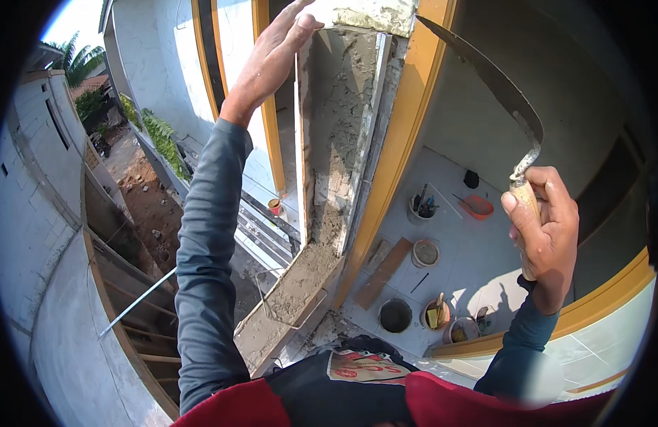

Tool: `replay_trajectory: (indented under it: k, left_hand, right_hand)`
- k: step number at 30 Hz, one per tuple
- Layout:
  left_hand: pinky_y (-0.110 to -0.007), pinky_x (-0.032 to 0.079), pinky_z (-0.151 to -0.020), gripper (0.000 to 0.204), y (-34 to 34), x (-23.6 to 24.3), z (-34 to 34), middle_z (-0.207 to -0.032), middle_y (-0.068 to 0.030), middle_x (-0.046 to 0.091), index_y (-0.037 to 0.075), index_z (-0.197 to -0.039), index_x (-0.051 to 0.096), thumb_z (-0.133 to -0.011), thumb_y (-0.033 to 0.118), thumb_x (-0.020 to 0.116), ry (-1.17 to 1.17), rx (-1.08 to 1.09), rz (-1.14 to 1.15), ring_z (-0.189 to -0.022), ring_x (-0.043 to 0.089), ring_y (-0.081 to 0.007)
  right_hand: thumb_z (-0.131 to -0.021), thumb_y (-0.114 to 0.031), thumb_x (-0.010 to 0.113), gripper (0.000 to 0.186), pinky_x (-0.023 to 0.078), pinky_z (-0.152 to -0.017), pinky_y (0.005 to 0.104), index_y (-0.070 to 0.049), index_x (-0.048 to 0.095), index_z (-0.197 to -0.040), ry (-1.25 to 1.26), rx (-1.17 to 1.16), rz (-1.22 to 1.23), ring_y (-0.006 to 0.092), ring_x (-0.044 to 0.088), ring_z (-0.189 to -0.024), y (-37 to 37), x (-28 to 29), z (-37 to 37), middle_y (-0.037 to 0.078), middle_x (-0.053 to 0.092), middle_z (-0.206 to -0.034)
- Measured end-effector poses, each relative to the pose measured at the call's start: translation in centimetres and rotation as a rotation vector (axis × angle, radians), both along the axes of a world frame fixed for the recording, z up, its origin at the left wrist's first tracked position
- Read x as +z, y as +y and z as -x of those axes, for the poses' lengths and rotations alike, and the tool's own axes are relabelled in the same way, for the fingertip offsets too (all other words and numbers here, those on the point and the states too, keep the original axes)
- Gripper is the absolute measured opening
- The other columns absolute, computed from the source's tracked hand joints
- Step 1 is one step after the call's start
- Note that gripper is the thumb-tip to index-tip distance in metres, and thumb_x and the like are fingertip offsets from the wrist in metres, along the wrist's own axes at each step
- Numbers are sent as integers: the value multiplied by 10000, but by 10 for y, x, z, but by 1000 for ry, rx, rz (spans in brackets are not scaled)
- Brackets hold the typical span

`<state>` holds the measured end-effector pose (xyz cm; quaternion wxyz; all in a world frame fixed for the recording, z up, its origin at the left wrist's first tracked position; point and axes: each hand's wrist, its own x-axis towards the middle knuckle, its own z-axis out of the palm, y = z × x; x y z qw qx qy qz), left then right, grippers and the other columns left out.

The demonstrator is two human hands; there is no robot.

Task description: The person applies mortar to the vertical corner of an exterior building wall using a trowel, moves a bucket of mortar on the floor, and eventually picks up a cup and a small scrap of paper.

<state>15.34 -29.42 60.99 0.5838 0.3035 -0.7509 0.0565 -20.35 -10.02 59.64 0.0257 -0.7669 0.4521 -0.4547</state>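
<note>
My right hand (549,224) is raised at the right, its fingers wrapped round the wooden handle of a trowel (496,78). The trowel's dark curved blade points up and to the left, apart from the wall. At the upper left, my left hand (272,57) is open with its fingers stretched out, by the top of a narrow wall face covered in wet grey mortar (340,92). Whether it touches the edge there, I cannot tell. Long straight strips border the mortar, one a pale strip (376,99) on the right. Below, a board (300,277) bears more mortar, with bent metal rods across it.
A yellow-orange door frame (393,164) stands right of the mortar. On the tiled floor beyond are a bucket of tools (422,206), an orange bowl (477,207), a brown plank (389,268), a black bucket (395,315) and other containers. Outside at left runs a curved wall (73,306).
</note>
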Motion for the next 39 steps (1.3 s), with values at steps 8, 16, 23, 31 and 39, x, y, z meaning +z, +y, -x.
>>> replay_trajectory:
  k: [8,16,23,31,39]
  left_hand:
    - [-429,382,-1099,626,18,-49,-10,-1376,-170,551,41,-1461,404,-1026,491,391,385,-49,-184,-1325,479,-280]
    - [-497,376,-1095,698,90,-80,18,-1274,-209,618,27,-1481,342,-994,517,443,445,215,-148,-1300,518,-319]
    - [-476,397,-1083,713,148,-103,9,-1234,-166,649,61,-1454,426,-940,539,551,416,411,-254,-1249,551,-286]
    - [-515,439,-1024,573,190,-151,-76,-1265,-174,629,120,-1438,479,-974,443,573,175,564,-462,-1209,581,-324]
    - [-478,408,-1042,548,221,-184,-97,-1238,-211,628,93,-1430,483,-982,398,563,119,605,-560,-1199,578,-318]
  right_hand:
    - [-899,-145,647,339,455,-485,234,41,518,-1152,-774,661,-505,109,562,-571,-39,-113,-1,121,619,-863]
    - [-936,-158,625,250,468,-461,246,27,521,-1068,-958,952,-622,102,577,-562,-77,-112,-81,103,627,-875]
    - [-891,-67,656,288,528,-619,349,61,542,-1122,-190,514,-69,292,683,-737,-66,-135,-19,190,648,-923]
    - [-864,-68,669,326,543,-604,381,39,573,-1157,664,118,273,316,679,-751,-49,-65,-4,163,590,-939]
    - [-862,-65,665,338,541,-620,384,54,577,-1165,770,7,404,318,673,-741,-47,-44,-16,167,600,-945]
